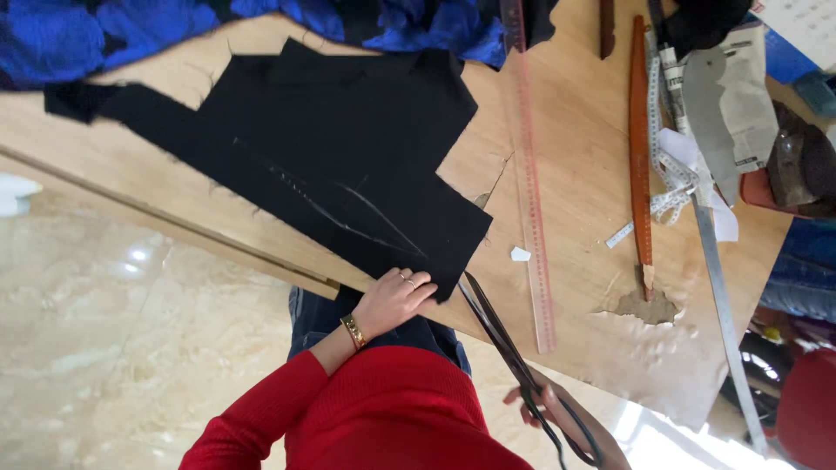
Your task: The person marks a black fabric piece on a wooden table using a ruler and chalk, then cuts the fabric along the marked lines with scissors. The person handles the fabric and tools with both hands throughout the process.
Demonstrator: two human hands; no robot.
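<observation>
A black fabric piece [348,157] with faint chalk lines lies flat on a wooden table [592,174]. My left hand [394,300], with rings and a gold bracelet, presses on the near edge of the fabric by the table's edge. My right hand [566,418] grips the handles of long black scissors [496,335]. The blades point up toward the fabric's near corner, with the tip just at its edge. My sleeves are red.
A clear long ruler [533,200] lies right of the fabric, then a wooden curved ruler [641,148], a white tape measure [670,187] and a metal ruler [723,296]. A small white chalk piece [520,254] sits near the ruler. Blue cloth [113,30] is piled at the far edge. An iron [801,165] stands far right.
</observation>
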